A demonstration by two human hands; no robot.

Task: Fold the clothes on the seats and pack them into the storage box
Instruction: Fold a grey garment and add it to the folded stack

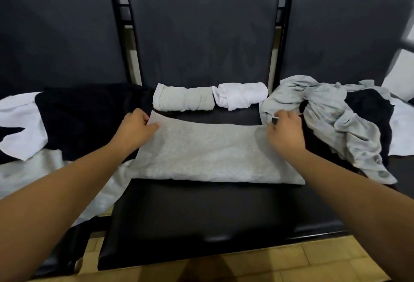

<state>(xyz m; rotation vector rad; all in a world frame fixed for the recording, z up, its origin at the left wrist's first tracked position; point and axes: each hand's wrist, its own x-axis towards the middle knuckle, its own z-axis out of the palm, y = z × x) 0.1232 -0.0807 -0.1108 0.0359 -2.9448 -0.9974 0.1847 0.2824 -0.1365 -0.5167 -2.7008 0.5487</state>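
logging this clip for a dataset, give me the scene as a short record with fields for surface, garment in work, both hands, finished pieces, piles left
surface: middle seat of a black bench
garment in work: grey garment, lying flat across the seat
left hand: left hand pinches the garment's far left corner
right hand: right hand at the far right corner, blurred, grip unclear
finished pieces: rolled grey piece and rolled white piece, side by side at the seat back
piles left: left pile, black and white; right pile, grey and black
storage box: not in view

Head-worn view, down onto seats (201, 210)
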